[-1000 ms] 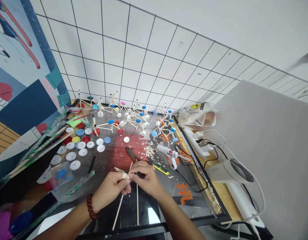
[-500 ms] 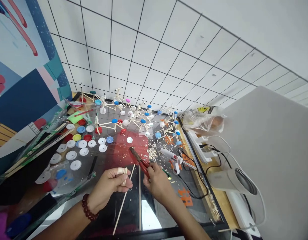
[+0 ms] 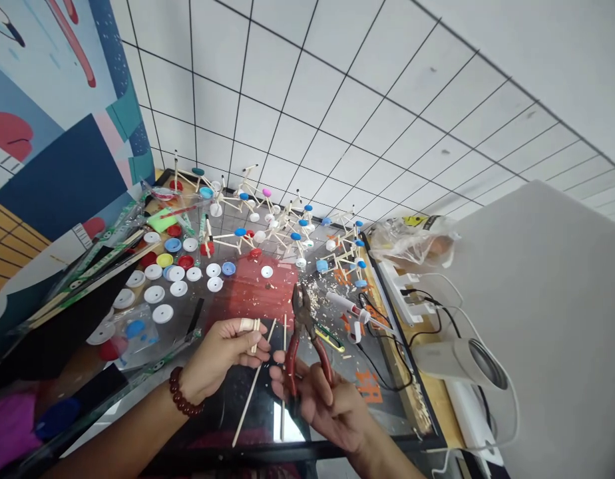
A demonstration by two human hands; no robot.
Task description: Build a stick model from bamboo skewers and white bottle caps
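My left hand (image 3: pixel 222 356), with a red bead bracelet on the wrist, pinches a few short wooden sticks (image 3: pixel 255 334) upright between thumb and fingers. My right hand (image 3: pixel 327 402) is turned palm up and grips the red handles of a pair of pliers (image 3: pixel 305 332), whose dark jaws point away from me. Two long wooden sticks (image 3: pixel 282 379) lie on the dark glass tabletop (image 3: pixel 247 293) between and under my hands.
White, blue, red and yellow bottle caps (image 3: pixel 172 276) lie scattered left of centre. Stick-and-cap models (image 3: pixel 282 229) stand along the tiled wall. A white glue gun (image 3: pixel 345 307), wood shavings, a power strip (image 3: pixel 407 293) with cables, a plastic bag (image 3: pixel 412 239) and a white cylinder (image 3: pixel 460 359) sit on the right.
My right hand let go of the sticks, reached to the pliers on the table and lifted them palm up. My left hand kept the short sticks. The camera tilted a little.
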